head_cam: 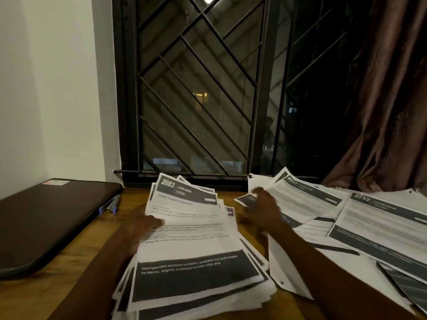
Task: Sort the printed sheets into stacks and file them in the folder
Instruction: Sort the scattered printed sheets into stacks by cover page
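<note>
one stack (198, 239) seemingly gripped by left hand (144, 229).

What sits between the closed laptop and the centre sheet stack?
Head view: a blue pen-like item by the laptop, bare wooden table, and the left hand gripping the stack.

Black window grille (196, 88) stood behind wooden desk (76, 273); brown curtain (392, 100) at rt, white wall (50, 88) at left.
</note>
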Motion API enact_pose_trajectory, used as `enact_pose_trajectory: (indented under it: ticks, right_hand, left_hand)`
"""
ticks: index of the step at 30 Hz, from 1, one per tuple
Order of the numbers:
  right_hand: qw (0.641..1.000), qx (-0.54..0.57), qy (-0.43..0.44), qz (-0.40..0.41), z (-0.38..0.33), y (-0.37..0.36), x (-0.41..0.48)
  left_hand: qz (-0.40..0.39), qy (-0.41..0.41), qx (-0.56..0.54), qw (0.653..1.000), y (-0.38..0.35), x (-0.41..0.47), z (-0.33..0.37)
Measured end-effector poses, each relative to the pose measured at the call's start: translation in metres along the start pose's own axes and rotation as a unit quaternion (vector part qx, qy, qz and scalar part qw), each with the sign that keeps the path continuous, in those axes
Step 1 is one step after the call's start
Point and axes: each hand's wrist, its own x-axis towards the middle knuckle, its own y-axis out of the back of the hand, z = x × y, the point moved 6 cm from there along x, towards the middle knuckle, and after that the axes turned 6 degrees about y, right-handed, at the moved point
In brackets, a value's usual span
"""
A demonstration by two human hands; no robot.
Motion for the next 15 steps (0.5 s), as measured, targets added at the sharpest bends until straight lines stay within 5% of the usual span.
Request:
enact_pose_trajectory:
  ticks: [3,7,11,15]
  right_hand:
    - [0.976,-0.181,-0.071,-0.097,0.055,-0.001,0.006]
    - [0.979,-0.161,-0.094,-0.081,0.066,-0.004,0.01]
    - [0.979,-0.19,-0.015,-0.065,0.042,0.001,0.006]
    - [0.996,-0.064,0.055,-0.014,0.013,0.007,0.003]
  left_hand:
    - [-0.012,-0.005,-0.026,1.0,0.005,0.009,-0.004]
    - [-0.006,0.003,-0.022,1.0,0.005,0.011,-0.003]
    - [0.003,0.025,0.029,0.999,0.007,0.009,0.001]
    - [-0.019,0.039,0.048,0.998,0.003,-0.001,0.006]
